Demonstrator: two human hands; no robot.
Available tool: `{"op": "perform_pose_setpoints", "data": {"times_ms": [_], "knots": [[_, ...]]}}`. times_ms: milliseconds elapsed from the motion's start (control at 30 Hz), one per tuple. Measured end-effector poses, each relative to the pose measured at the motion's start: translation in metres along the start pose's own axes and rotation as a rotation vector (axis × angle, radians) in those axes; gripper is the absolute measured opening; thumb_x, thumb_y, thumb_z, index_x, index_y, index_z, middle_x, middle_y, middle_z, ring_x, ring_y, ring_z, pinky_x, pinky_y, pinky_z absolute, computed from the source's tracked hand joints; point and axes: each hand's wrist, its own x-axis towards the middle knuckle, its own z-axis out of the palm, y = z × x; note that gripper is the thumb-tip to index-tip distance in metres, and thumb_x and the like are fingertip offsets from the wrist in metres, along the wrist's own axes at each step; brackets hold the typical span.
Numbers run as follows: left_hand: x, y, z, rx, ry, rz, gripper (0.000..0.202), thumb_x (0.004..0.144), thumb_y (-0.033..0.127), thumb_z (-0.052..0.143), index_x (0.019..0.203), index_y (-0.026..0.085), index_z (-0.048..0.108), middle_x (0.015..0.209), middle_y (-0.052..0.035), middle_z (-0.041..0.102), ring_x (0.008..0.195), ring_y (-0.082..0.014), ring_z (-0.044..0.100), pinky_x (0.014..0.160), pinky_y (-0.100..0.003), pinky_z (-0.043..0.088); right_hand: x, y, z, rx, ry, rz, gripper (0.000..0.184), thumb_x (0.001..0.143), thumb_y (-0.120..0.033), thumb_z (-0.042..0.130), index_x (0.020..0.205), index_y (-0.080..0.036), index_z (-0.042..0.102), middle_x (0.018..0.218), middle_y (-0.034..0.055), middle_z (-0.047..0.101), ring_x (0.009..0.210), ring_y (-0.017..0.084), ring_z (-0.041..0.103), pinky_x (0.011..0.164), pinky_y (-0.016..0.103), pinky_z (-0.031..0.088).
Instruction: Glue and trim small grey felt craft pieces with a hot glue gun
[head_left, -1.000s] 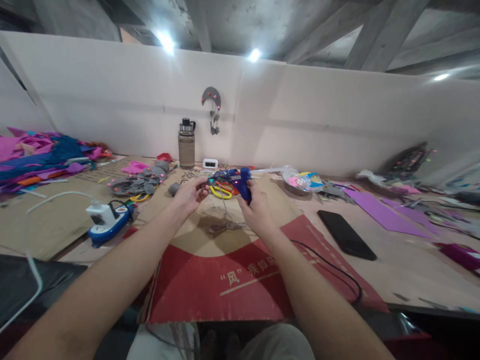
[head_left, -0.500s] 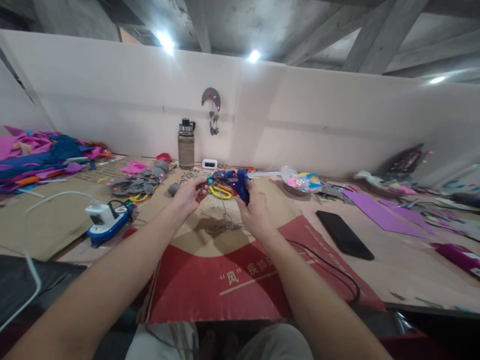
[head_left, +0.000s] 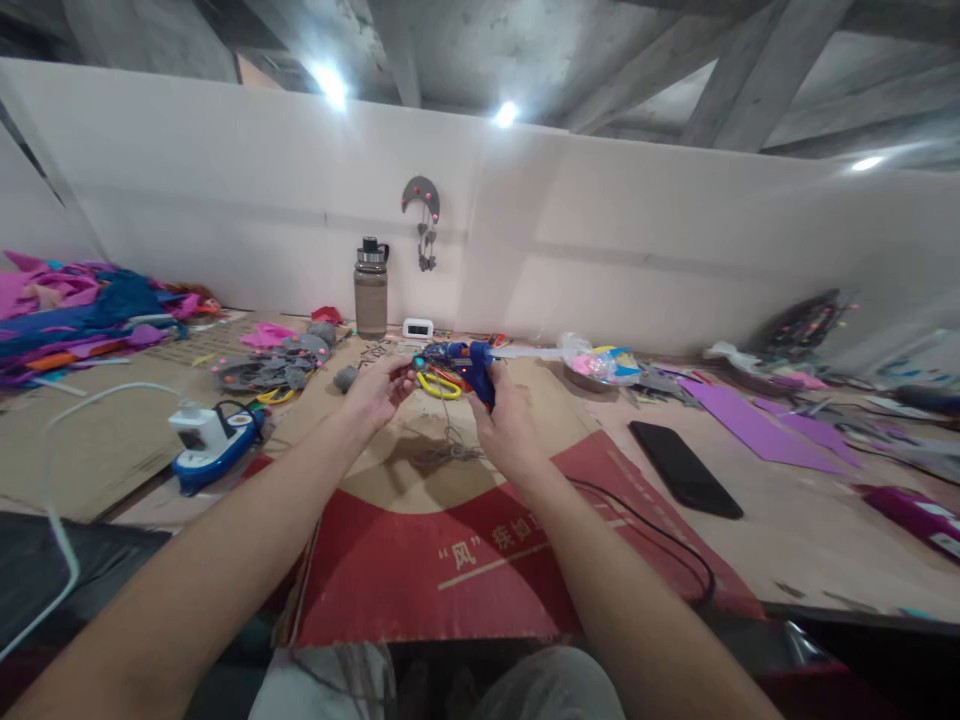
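Observation:
My right hand is wrapped round the handle of a blue hot glue gun. The gun's nozzle points left, towards my left fingertips. My left hand is closed in a pinch on something small; its kind is too small to make out. Thin grey string hangs below the fingers and lies loosely coiled on the cardboard. Just beyond the hands, yellow-handled scissors lie partly hidden by the gun.
On the left are a blue power strip, grey felt pieces and a colourful felt pile. A bottle and small white clock stand behind. On the right are a black phone, purple sheets and a bowl.
The glue gun has tilted slightly in my right hand, its rear end now a little lower. My left hand keeps its pinch in nearly the same spot.

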Motion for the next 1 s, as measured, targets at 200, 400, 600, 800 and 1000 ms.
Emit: {"op": "perform_pose_setpoints", "data": {"times_ms": [200, 400, 600, 800, 1000], "knots": [[-0.0009, 0.0001, 0.0008, -0.025, 0.012, 0.003, 0.011, 0.073, 0.004, 0.055, 0.063, 0.009, 0.055, 0.049, 0.0004, 0.053, 0.04, -0.0043, 0.049, 0.035, -0.01, 0.04, 0.0003, -0.0003, 0.0002, -0.065, 0.011, 0.004, 0.045, 0.08, -0.02, 0.046, 0.124, -0.013, 0.043, 0.113, 0.0155, 0.057, 0.099, 0.028, 0.055, 0.088, 0.044, 0.044], [-0.0011, 0.0004, 0.001, -0.022, 0.013, 0.0, 0.009, 0.074, 0.004, 0.055, 0.065, 0.008, 0.055, 0.049, 0.0007, 0.053, 0.04, -0.0038, 0.049, 0.035, -0.01, 0.039, -0.0001, -0.0015, -0.0013, -0.051, 0.009, -0.014, 0.045, 0.081, -0.019, 0.045, 0.126, -0.015, 0.041, 0.113, 0.0145, 0.057, 0.101, 0.028, 0.055, 0.087, 0.044, 0.044], [-0.0006, 0.0007, 0.0005, -0.003, -0.002, -0.004, 0.012, 0.075, 0.005, 0.054, 0.063, 0.009, 0.054, 0.049, 0.0001, 0.052, 0.039, -0.0032, 0.047, 0.035, -0.009, 0.038, -0.0001, -0.0015, -0.001, -0.058, 0.016, -0.015, 0.044, 0.081, -0.021, 0.046, 0.125, -0.016, 0.043, 0.113, 0.0149, 0.057, 0.1, 0.028, 0.056, 0.087, 0.044, 0.044], [0.0009, 0.0008, -0.0007, 0.0, 0.005, -0.006, 0.009, 0.074, 0.006, 0.055, 0.065, 0.009, 0.056, 0.049, 0.0006, 0.052, 0.04, -0.0036, 0.048, 0.036, -0.01, 0.039, 0.0, -0.0016, -0.0003, 0.032, 0.017, 0.004, 0.044, 0.081, -0.022, 0.047, 0.124, -0.017, 0.043, 0.113, 0.0136, 0.058, 0.102, 0.027, 0.055, 0.088, 0.044, 0.043], [0.0003, 0.0014, -0.0002, -0.005, 0.003, -0.015, 0.011, 0.075, 0.006, 0.054, 0.065, 0.01, 0.056, 0.049, -0.0002, 0.052, 0.039, -0.0036, 0.047, 0.034, -0.009, 0.036, 0.0024, 0.0003, -0.0038, 0.203, 0.038, 0.132, 0.044, 0.079, -0.025, 0.05, 0.121, -0.018, 0.044, 0.113, 0.0117, 0.058, 0.101, 0.024, 0.056, 0.09, 0.043, 0.042]]}}
